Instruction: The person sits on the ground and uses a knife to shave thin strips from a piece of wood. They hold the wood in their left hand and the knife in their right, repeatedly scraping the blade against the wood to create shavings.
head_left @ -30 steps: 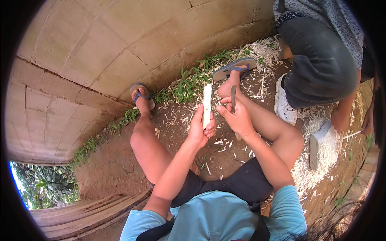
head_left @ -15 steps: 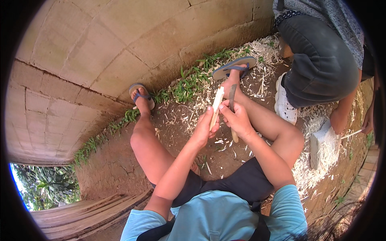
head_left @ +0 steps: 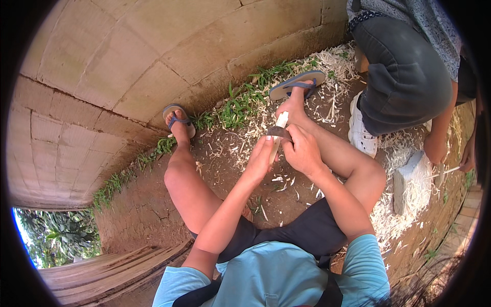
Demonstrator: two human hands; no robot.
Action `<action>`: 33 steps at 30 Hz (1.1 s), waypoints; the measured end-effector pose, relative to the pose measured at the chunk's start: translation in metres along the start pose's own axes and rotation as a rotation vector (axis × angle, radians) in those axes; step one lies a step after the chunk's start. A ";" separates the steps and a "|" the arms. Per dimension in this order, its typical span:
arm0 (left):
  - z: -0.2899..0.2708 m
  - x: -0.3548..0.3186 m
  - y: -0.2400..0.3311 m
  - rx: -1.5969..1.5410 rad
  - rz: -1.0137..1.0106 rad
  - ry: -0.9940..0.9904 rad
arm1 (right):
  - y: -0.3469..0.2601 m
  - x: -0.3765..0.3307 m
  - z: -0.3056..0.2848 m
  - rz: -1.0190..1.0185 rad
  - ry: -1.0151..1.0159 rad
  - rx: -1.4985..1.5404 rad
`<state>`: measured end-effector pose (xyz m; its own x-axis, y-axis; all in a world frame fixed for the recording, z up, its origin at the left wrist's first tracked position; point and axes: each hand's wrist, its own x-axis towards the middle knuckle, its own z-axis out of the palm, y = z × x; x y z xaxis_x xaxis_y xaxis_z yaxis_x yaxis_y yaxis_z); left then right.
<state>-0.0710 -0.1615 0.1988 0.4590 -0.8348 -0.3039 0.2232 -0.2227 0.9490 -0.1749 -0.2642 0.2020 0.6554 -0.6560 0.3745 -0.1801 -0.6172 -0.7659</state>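
Observation:
My left hand is closed around a pale strip of wood, whose upper end sticks out past my fingers. In my right hand I grip a knife, and its dark blade lies across the wood just beyond my left fingertips. The knife's handle is hidden inside my right fist. Both hands are close together between my knees, above the dirt ground.
Wood shavings litter the ground. A block wall rises ahead, grass along its base. At right another person in dark trousers sits beside a grey block, holding a thin stick. Wooden planks lie at lower left.
The knife has turned from upright beside the wood to lying across it. My right hand has rotated with it, while my left hand keeps hold of the wood.

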 end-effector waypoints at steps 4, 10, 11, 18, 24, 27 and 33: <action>-0.005 0.000 0.004 -0.038 -0.084 -0.043 | 0.000 0.001 -0.001 0.027 -0.018 0.052; -0.017 0.002 0.003 -0.440 -0.190 -0.077 | 0.004 0.004 -0.001 0.442 -0.217 0.433; -0.018 0.004 0.005 -0.537 -0.203 -0.046 | 0.008 0.003 0.001 0.469 -0.216 0.471; -0.028 0.000 0.023 -0.554 -0.141 0.045 | -0.016 0.004 -0.011 0.225 -0.311 -0.252; -0.033 0.004 0.013 -0.617 -0.133 -0.009 | -0.012 -0.001 -0.005 0.122 -0.240 -0.194; -0.035 0.005 0.015 -0.644 -0.147 -0.024 | -0.008 0.002 -0.007 0.112 -0.233 -0.139; -0.027 0.003 0.021 -0.561 -0.205 0.049 | -0.006 0.001 -0.002 0.042 -0.098 -0.111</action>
<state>-0.0413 -0.1552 0.2153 0.3952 -0.7756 -0.4922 0.7250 -0.0657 0.6856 -0.1743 -0.2618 0.2078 0.7134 -0.6395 0.2865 -0.2848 -0.6381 -0.7153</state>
